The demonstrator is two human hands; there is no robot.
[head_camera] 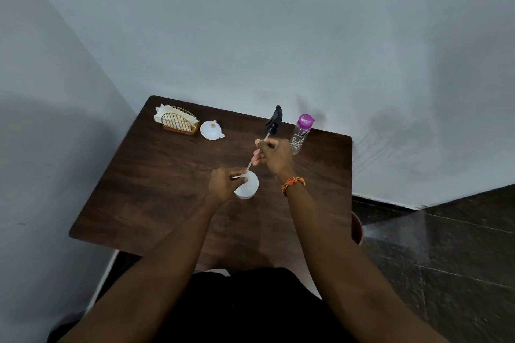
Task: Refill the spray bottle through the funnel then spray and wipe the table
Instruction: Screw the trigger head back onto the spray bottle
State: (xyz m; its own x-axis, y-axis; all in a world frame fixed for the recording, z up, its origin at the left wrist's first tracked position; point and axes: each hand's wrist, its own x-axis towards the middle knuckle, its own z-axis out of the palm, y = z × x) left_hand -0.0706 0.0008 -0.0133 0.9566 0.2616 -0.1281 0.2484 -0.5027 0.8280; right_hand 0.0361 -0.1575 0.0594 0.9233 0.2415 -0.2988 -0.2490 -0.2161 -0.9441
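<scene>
Your left hand [225, 184] has its fingers curled round the white spray bottle [247, 186], which stands upright on the dark wooden table [156, 175] near the middle, a little toward the near edge; thumb and fingers wrap its left side close to the neck. Your right hand [271, 154] is closed in a pinch on the thin dip tube [252, 160] of the black spray head [274, 120], gripping the tube partway along its length. The spray head sits above and beyond your right hand, tilted toward the far right, while the lower end of the tube slants down to the left and meets the mouth of the spray bottle beside your left fingers; whether the tip is inside the neck cannot be told. A braided orange wristband [292, 185] circles your right wrist. The white funnel [211, 130] lies on the table at the far left, well apart from both hands, just right of a gold wire napkin holder [178, 122] with white napkins in it. At the far right, just beyond your right hand, stands a clear water bottle [301, 133] with a purple cap; script lettering runs up its side and seems to read "cafe", though it is too small to be sure.
</scene>
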